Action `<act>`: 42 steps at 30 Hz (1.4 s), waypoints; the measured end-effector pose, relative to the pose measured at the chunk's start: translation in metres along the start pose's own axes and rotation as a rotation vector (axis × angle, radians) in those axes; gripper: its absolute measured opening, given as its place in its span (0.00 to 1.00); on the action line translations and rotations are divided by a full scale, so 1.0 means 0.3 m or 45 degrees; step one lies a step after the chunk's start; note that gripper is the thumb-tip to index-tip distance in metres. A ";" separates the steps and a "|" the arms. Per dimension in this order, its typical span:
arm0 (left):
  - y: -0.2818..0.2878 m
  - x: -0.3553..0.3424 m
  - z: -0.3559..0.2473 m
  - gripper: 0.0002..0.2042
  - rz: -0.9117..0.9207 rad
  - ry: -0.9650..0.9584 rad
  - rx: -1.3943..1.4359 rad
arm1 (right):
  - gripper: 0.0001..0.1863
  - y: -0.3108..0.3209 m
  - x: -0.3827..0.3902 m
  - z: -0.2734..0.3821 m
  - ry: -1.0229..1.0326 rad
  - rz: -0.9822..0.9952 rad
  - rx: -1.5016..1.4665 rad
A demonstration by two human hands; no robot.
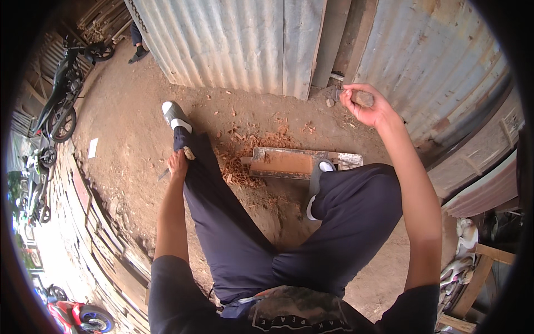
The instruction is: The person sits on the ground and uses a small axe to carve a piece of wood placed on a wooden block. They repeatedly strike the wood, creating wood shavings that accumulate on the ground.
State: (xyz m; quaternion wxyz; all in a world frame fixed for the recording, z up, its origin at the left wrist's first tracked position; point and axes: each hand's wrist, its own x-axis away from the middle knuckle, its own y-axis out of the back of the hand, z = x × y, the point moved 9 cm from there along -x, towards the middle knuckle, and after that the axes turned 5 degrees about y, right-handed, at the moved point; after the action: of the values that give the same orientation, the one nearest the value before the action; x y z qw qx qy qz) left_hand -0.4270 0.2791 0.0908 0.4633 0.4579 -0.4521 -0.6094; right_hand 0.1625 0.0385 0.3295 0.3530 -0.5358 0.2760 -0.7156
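Note:
My left hand [178, 162] is closed beside my left shin around a tool with a wooden handle [189, 153]. A short grey blade [163, 175] sticks out on the other side of this fist. Raised at the far right, my right hand [374, 108] is wrapped round another tool with a thick wooden handle [364, 99]. Grey metal shows past its fingers, but the tool's full shape is hard to make out. On the ground between my feet lies a long wooden block [289, 151], its middle hollowed and reddish. My right shoe [318, 181] rests against it.
Reddish wood chips [239, 170] are scattered around the block. Corrugated metal sheets [233, 44] stand across the far side. Motorcycles [61, 106] and stacked boards [105, 239] line the left. Another person's foot [138, 54] shows at far left. A wooden frame [484, 273] stands at right.

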 end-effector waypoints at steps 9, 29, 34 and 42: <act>-0.029 0.001 -0.034 0.12 0.206 -0.102 0.269 | 0.25 -0.013 0.058 -0.011 -0.081 -0.025 -0.106; 0.063 0.162 -0.017 0.31 0.089 0.039 0.431 | 0.12 -0.020 0.154 0.035 -0.057 -0.115 -0.241; 0.095 0.158 -0.058 0.22 0.127 -0.031 0.483 | 0.10 -0.161 0.317 -0.029 0.000 -0.107 -0.118; 0.123 0.139 -0.117 0.14 0.092 -0.127 0.562 | 0.18 -0.036 0.476 -0.310 0.215 -0.122 1.067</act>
State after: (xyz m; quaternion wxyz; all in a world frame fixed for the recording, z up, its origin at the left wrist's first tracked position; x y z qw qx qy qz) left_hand -0.3934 0.2278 0.1148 0.3504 0.5009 -0.6131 -0.5005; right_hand 0.0456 -0.0679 0.3939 0.4827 -0.2978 -0.0358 -0.8228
